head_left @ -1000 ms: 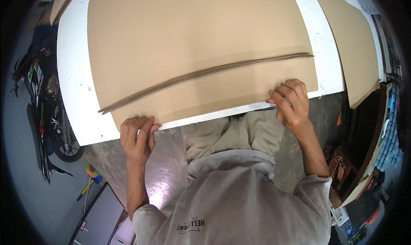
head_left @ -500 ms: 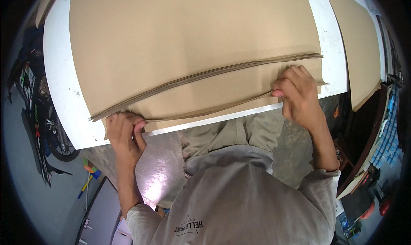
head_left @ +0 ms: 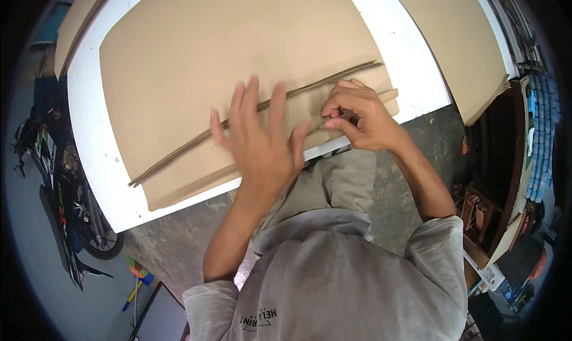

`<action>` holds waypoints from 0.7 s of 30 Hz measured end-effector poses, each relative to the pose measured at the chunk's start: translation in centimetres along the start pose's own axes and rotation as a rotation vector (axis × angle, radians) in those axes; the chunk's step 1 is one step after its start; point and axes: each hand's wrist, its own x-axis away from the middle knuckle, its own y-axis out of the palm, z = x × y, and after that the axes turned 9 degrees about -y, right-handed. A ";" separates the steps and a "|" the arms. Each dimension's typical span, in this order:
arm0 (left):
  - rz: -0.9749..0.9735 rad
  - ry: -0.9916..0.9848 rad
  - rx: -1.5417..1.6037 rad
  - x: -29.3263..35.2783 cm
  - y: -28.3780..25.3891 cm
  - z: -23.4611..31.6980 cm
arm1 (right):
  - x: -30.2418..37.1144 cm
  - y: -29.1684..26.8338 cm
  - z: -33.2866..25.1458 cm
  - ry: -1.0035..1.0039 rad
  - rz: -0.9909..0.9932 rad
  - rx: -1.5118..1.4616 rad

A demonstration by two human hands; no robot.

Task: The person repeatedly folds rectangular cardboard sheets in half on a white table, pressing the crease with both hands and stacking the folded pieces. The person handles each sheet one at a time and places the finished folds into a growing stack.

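- Left hand (head_left: 262,141): fingers and thumb spread apart, palm side toward the sheets; outline blurred. It lies over the near part of the brown sheets; contact with them cannot be determined.
- Right hand (head_left: 362,117): thumb and fingertips together, clamped on the near edge strip (head_left: 202,184) of the brown sheets, right of the left hand.
- Brown sheets (head_left: 238,43): large, lying flat on the white table (head_left: 95,150), near edge beside the table's front edge.
- Dark band of layered edges (head_left: 176,154): crosses the sheets slantwise, from lower left to upper right; passes behind the left hand's fingers.
- Edge strip: runs along the near side of the sheets; its right end shows beyond the right hand.
- Second brown sheet (head_left: 459,43): to the right, well apart from both hands.
- Further brown board (head_left: 82,28): at the table's far left corner.
- Surroundings: motorbike (head_left: 56,186) on the left; blue checked cloth (head_left: 541,135) on the right; concrete floor (head_left: 173,239) below.
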 end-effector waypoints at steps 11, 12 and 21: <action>0.039 -0.079 -0.155 -2.9 3.8 0.6 | 0.7 -0.8 -1.1 -0.162 0.199 0.251; 0.060 -0.066 -0.167 -3.0 3.8 0.6 | 0.7 -1.5 -0.8 -0.053 0.201 0.461; 0.059 -0.036 -0.157 -2.9 4.1 -0.1 | -0.8 -2.6 4.4 0.144 0.201 0.884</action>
